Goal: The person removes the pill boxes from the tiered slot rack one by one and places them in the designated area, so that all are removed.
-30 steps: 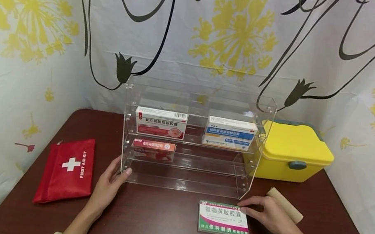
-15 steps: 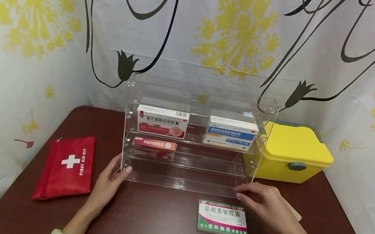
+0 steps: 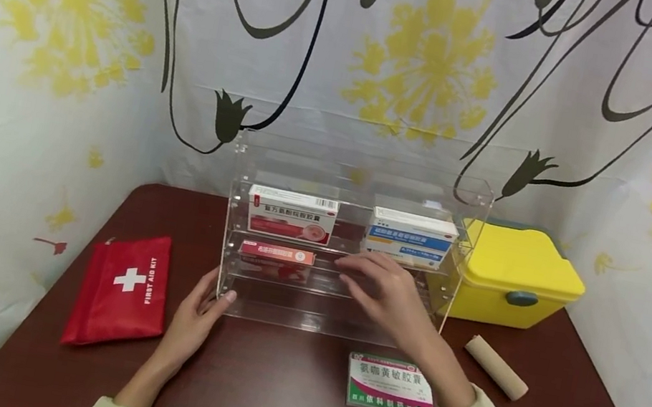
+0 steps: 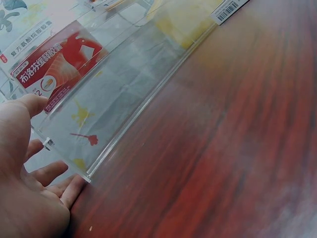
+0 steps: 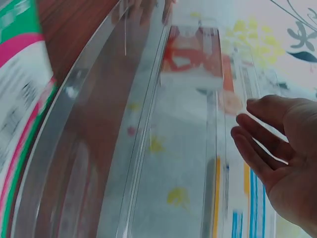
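Note:
A clear acrylic display rack (image 3: 280,316) stands on the table. My left hand (image 3: 193,315) grips its left side panel, thumb in front and other fingers outside, as the left wrist view also shows. On its tiers sit a red-and-white medicine box (image 3: 291,218), a blue-and-white medicine box (image 3: 412,237) and, lower left, an orange-red medicine box (image 3: 276,253). My right hand (image 3: 391,295) reaches before the middle tier, fingers extended and holding nothing, right of the orange-red box. A green-and-white medicine box (image 3: 382,384) lies flat in front of the rack, partly hidden by my right forearm.
A red first aid pouch (image 3: 123,291) lies at the left. Right of the rack stands a yellow lidded box (image 3: 509,279), with a tan cardboard-coloured roll (image 3: 496,367) in front of it. Patterned white cloth (image 3: 320,86) hangs around the table.
My right hand leaves the corner of the green-and-white box, passes the rack's lower right corner and rises leftward to the middle tier. My left hand stays on the side panel.

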Motion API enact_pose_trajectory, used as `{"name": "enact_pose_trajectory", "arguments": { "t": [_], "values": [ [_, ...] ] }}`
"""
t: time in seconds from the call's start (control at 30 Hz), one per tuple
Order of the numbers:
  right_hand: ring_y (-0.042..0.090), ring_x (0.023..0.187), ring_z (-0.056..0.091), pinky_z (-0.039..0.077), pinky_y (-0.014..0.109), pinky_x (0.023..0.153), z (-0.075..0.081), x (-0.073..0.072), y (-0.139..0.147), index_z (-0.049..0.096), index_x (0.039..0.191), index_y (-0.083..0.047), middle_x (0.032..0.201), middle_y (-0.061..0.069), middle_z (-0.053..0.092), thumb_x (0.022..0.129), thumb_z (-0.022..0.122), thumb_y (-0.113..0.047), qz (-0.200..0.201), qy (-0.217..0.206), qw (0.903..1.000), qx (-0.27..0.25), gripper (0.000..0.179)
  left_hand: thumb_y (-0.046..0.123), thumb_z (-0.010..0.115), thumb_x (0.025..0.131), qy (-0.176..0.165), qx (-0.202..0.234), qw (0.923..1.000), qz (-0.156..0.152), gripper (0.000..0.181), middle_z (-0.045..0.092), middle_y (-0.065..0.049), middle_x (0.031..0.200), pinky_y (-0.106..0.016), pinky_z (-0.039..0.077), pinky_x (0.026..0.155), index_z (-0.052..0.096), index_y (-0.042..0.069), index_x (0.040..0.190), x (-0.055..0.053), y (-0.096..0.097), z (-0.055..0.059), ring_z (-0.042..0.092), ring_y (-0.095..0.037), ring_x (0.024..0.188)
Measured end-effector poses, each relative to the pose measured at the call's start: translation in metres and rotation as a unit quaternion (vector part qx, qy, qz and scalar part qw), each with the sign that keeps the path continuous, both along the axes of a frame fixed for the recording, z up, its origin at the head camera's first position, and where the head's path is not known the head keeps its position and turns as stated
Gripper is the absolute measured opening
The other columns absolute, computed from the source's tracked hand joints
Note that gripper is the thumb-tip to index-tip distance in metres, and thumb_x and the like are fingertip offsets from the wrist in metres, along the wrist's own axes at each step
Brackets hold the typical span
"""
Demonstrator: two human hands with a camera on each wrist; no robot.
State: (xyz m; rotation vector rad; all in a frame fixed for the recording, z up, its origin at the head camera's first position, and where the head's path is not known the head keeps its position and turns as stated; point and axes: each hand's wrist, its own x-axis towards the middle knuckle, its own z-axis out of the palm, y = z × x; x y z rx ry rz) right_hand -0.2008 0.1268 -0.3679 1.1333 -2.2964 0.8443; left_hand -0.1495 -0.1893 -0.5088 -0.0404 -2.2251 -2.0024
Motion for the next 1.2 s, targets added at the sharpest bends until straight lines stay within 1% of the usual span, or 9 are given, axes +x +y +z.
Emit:
{"name": "enact_pose_trajectory", "arguments": {
  "t": [0.17,0.27,0.47,0.53,0.67,0.8,0.93,1.1,1.2],
  "values": [
    [0.015,0.096,0.065,0.053,0.034,0.083,-0.002,-0.011,-0.022,0.073,0.108,-0.008,0.105,0.001,0.07,0.086,0.076,-0.009,0.018,0.014,0.9997,0.0,0.023,0.034,0.064,0.096,-0.001,-0.004,1.0,-0.006,0.06,0.041,-0.004,0.149,-0.014,0.039,0.097,0.038,0.025,0.15,-0.001,0.003,-0.001,0.04,-0.023,0.135],
    [0.012,0.091,0.065,0.053,0.03,0.076,-0.003,-0.015,-0.029,0.072,0.109,-0.008,0.106,0.0,0.069,0.088,0.075,-0.01,0.022,0.007,0.9997,0.012,0.022,0.035,0.064,0.096,-0.012,-0.007,0.9999,-0.006,0.062,0.04,-0.004,0.15,-0.021,0.04,0.099,0.037,0.024,0.15,0.0,0.005,0.001,0.041,-0.022,0.135],
    [0.01,0.084,0.065,0.054,0.026,0.071,-0.006,-0.02,-0.036,0.072,0.112,-0.01,0.106,0.0,0.067,0.087,0.076,-0.011,0.02,-0.016,0.9991,0.034,0.025,0.028,0.063,0.098,-0.021,-0.02,0.9995,-0.012,0.064,0.038,-0.012,0.151,-0.043,0.038,0.105,0.033,0.014,0.152,0.009,0.01,0.026,0.04,-0.03,0.135],
    [0.01,0.083,0.066,0.054,0.025,0.07,-0.007,-0.021,-0.038,0.072,0.111,-0.01,0.106,0.001,0.067,0.087,0.076,-0.01,0.021,-0.017,0.999,0.036,0.025,0.025,0.062,0.098,-0.023,-0.027,0.9993,-0.012,0.063,0.038,-0.014,0.151,-0.045,0.038,0.105,0.033,0.011,0.152,0.012,0.012,0.034,0.04,-0.032,0.135],
    [0.009,0.079,0.065,0.053,0.023,0.066,-0.007,-0.022,-0.04,0.074,0.108,-0.009,0.105,0.002,0.067,0.086,0.076,-0.007,0.029,-0.012,0.9988,0.039,0.023,0.024,0.062,0.098,-0.03,-0.029,0.9991,-0.009,0.063,0.038,-0.012,0.151,-0.043,0.038,0.106,0.033,0.012,0.152,0.012,0.011,0.038,0.04,-0.03,0.136],
    [0.01,0.08,0.066,0.053,0.021,0.068,-0.005,-0.024,-0.043,0.073,0.107,-0.008,0.103,0.003,0.067,0.086,0.076,-0.006,0.039,-0.027,0.998,0.04,0.022,0.027,0.063,0.098,-0.018,-0.021,0.9996,-0.007,0.063,0.038,-0.011,0.151,-0.045,0.036,0.106,0.034,0.015,0.152,0.007,0.007,0.026,0.039,-0.029,0.136],
    [0.008,0.084,0.067,0.054,0.021,0.072,-0.003,-0.026,-0.047,0.072,0.107,-0.007,0.101,0.003,0.07,0.087,0.074,-0.005,0.044,-0.076,0.9953,0.04,0.021,0.033,0.063,0.097,-0.011,-0.025,0.9996,0.0,0.063,0.039,-0.006,0.151,-0.043,0.036,0.107,0.034,0.022,0.152,0.0,0.002,0.008,0.039,-0.024,0.137],
    [0.005,0.083,0.067,0.054,0.019,0.071,0.001,-0.026,-0.05,0.074,0.107,-0.008,0.097,0.0,0.072,0.088,0.074,-0.007,0.025,-0.151,0.9876,0.034,0.018,0.037,0.064,0.096,0.001,-0.026,0.9996,0.005,0.062,0.041,-0.002,0.15,-0.043,0.037,0.106,0.037,0.026,0.151,-0.002,0.001,0.001,0.041,-0.02,0.135],
    [0.005,0.081,0.067,0.054,0.019,0.07,0.002,-0.026,-0.051,0.076,0.105,-0.01,0.095,-0.001,0.072,0.087,0.075,-0.008,0.012,-0.177,0.9837,0.026,0.018,0.038,0.064,0.095,0.001,-0.023,0.9997,0.007,0.062,0.042,-0.002,0.149,-0.043,0.037,0.106,0.038,0.027,0.15,-0.002,0.001,0.0,0.042,-0.02,0.134]
  ]
}}
